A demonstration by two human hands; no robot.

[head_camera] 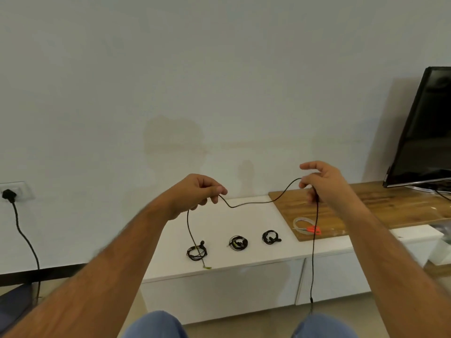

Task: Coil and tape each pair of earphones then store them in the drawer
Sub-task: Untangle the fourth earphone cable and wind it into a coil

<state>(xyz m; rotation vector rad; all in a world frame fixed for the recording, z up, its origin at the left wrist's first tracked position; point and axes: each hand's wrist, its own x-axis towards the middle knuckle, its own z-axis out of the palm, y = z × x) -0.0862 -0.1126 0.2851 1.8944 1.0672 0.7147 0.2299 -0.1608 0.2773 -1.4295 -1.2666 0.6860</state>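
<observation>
A long black earphone cable [253, 203] stretches between my two raised hands above the white cabinet [244, 215]. My left hand [197, 191] pinches it near one end, and that end hangs down to the cabinet top. My right hand [322, 184] grips it further along, and the rest drops straight down past the cabinet front. Three coiled black earphone bundles lie in a row on the white top: a left coil [196, 252], a middle coil [238, 243] and a right coil [271, 237]. A clear tape roll [302, 222] and orange-handled scissors [313, 230] lie on the wooden board [366, 206].
A black television [424, 132] stands on the wooden board at the right. White drawer fronts [219, 289] sit shut below the cabinet top. A black plug and cord [9, 195] hang from a wall socket at the left. My knees show at the bottom edge.
</observation>
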